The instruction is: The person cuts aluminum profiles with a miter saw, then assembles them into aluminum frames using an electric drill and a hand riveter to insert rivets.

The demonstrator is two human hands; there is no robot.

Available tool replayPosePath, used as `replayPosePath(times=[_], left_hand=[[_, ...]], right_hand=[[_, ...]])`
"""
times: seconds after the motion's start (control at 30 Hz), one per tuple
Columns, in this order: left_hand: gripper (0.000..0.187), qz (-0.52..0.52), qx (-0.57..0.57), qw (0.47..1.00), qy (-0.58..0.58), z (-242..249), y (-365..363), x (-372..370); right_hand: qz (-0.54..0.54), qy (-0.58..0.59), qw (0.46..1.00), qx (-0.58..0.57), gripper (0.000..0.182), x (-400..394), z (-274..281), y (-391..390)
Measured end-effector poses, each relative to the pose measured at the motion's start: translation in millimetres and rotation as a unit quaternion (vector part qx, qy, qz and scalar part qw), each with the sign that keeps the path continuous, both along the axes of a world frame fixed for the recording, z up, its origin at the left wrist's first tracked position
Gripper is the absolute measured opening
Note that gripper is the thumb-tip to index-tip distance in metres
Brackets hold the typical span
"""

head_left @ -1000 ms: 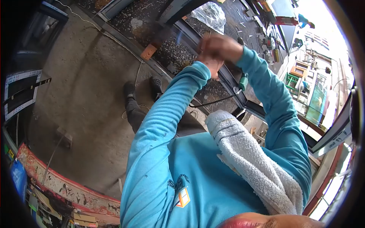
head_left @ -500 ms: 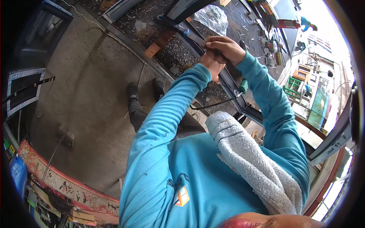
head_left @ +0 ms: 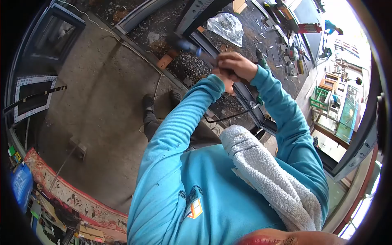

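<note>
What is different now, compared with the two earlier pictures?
The blurred hammer-like tool has swung lower in the picture, nearer the brown block; the whole view shifted slightly. No grip visibly changed: left hand and right hand stay together at its handle. Plastic bag and towel stayed put.

Free room and obstacles around the hands (head_left: 232,68). Open space lies over the floor (head_left: 102,106), beside the table (head_left: 163,22). The long metal profile (head_left: 249,102) bars passage low beneath the hands. The dark post (head_left: 196,15), plastic bag (head_left: 225,28) and green-bodied tool (head_left: 262,62) bound the far side; the wooden block (head_left: 165,62) obstructs the near edge, and a blurred tool (head_left: 190,47) projects between post and block.
</note>
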State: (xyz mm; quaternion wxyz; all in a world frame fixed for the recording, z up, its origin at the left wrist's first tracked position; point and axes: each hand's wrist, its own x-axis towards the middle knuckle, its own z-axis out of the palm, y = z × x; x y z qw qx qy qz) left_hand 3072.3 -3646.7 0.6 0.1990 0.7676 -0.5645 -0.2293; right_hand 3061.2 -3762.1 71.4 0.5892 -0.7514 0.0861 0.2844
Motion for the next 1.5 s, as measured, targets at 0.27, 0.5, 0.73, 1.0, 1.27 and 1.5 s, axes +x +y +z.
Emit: replayPosePath(times=[0.27, 0.5, 0.73, 1.0, 1.27, 1.5], left_hand=[[0.054, -0.023, -0.324, 0.946, -0.013, 33.6, 39.1, 10.1], [0.051, 0.420, -0.299, 0.846, 0.135, 13.4, 147.2, 94.3], [0.045, 0.014, -0.042, 0.998, 0.045, 36.9, 106.0, 221.2], [0.060, -0.202, 0.013, 0.978, 0.052, 30.3, 59.1, 248.0], [0.060, -0.291, -0.148, 0.945, -0.004, 22.1, 49.7, 256.9], [0.059, -0.284, -0.029, 0.958, 0.024, 39.9, 47.9, 250.4]], right_hand=[[-0.213, 0.009, 0.954, 0.212, 0.025, -98.8, 59.7, -58.4], [-0.448, -0.026, 0.890, -0.078, 0.018, -51.1, -54.3, -78.7], [-0.375, -0.098, 0.798, -0.462, 0.032, -34.7, -39.1, -22.8], [-0.229, -0.140, 0.860, -0.433, 0.067, -47.4, -18.4, 73.8], [-0.255, -0.041, 0.874, -0.412, 0.073, -42.3, 11.5, 81.4], [-0.243, -0.024, 0.859, -0.451, 0.072, -39.1, -7.9, 81.3]])
